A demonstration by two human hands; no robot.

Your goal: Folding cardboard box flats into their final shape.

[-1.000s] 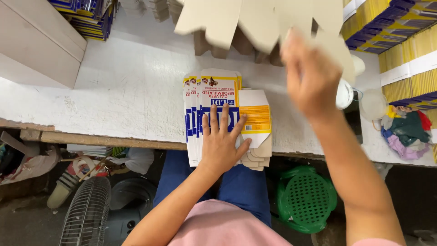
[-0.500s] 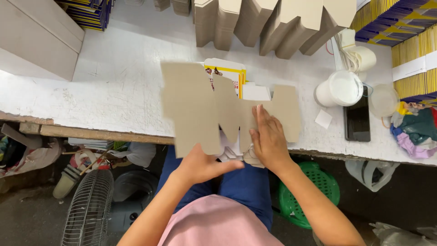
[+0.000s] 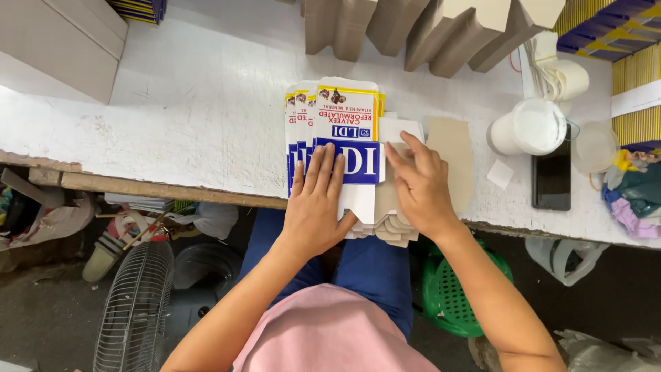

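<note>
At the near edge of the white worktable [image 3: 172,138], the left hand [image 3: 318,207] lies flat, fingers spread a little, on the top sheet of a stack of flattened printed cartons [image 3: 341,134], gripping nothing. The stack's near end overhangs the edge, and the lower sheets show only as fanned margins on its left side. Just beside it, the right hand [image 3: 421,186] rests with fingers loosely curved on a plain brown carton blank [image 3: 451,155], most of which is hidden under that hand and the printed sheet; whether the fingers pinch an edge cannot be told. Half a second earlier the blank lay brown side up across the stack with both hands at its near edge; now the printed face shows and the hands sit on top. Farther right stand a white lidded tub [image 3: 530,127] and a dark phone [image 3: 551,180]. Along the far edge, upright folded cardboard pieces [image 3: 413,24] are cut off by the frame.
</note>
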